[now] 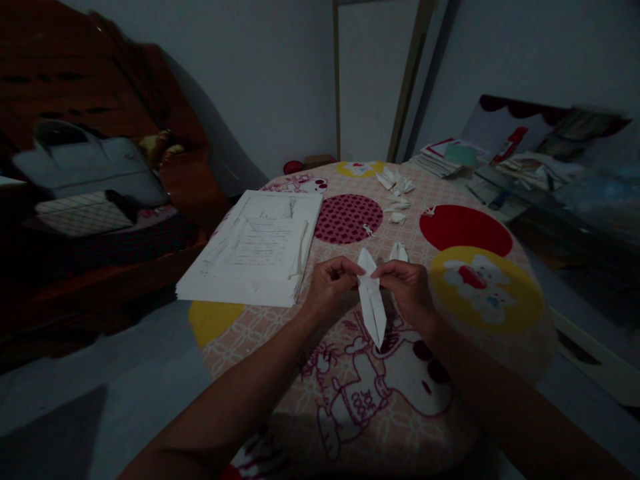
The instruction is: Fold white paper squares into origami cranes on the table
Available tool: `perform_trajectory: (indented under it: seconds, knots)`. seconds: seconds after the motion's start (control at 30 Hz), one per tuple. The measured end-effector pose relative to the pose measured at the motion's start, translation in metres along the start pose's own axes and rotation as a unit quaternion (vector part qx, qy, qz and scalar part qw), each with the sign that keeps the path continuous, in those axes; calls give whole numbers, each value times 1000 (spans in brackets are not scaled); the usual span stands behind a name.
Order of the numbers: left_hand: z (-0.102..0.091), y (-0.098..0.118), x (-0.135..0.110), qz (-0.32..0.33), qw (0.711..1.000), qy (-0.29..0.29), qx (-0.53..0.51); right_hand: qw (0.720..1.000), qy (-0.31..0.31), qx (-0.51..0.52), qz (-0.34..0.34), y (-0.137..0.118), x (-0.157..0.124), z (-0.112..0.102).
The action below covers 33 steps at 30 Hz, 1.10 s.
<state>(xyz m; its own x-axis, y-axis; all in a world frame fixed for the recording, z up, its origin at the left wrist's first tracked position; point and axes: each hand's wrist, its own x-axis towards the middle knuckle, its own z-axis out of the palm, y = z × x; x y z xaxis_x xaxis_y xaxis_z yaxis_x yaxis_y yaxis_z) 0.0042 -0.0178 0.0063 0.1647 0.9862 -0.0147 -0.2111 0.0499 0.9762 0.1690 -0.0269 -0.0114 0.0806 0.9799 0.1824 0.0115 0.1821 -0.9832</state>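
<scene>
My left hand (331, 283) and my right hand (407, 287) both pinch a folded white paper piece (373, 303), long and pointed at each end, held just above the round table (480, 360). The fingers of each hand are closed on its middle, one hand on either side. Another small folded paper shape (399, 251) lies on the cloth just behind my right hand. Several more folded white paper pieces (397, 193) sit farther back near the table's far edge.
A thick stack of white sheets (260, 250) lies at the table's left. The cloth has red and yellow circles and cartoon prints. Books and papers (450, 159) pile up at the back right. A grey bag (90, 167) rests on dark wooden furniture to the left.
</scene>
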Motion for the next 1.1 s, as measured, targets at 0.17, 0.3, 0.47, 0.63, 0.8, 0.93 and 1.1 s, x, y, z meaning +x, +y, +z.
perform_trajectory:
  seconds: [0.17,0.3,0.47,0.63,0.8,0.93,1.1]
  knots:
    - [2,0,1,-22,999,5,-32,996,-21,-67,-50,-2,-3,1]
    - [2,-3,2,-8,999,11,-30,988,-36,-111,-100,-3,-5,1]
    - [-4,-7,6,31,999,15,3,991,-44,-93,-90,-4,-3,1]
    - [-2,-5,3,64,996,46,35,1000,-15,10,14,-3,-1,2]
    - [1,-1,-2,93,991,45,85,997,-73,0,39,1,-1,2]
    - [4,1,-2,66,995,31,65,996,-77,-9,50,1,-1,2]
    - [1,0,2,0,1000,2,23,996,-73,-14,50,1,0,0]
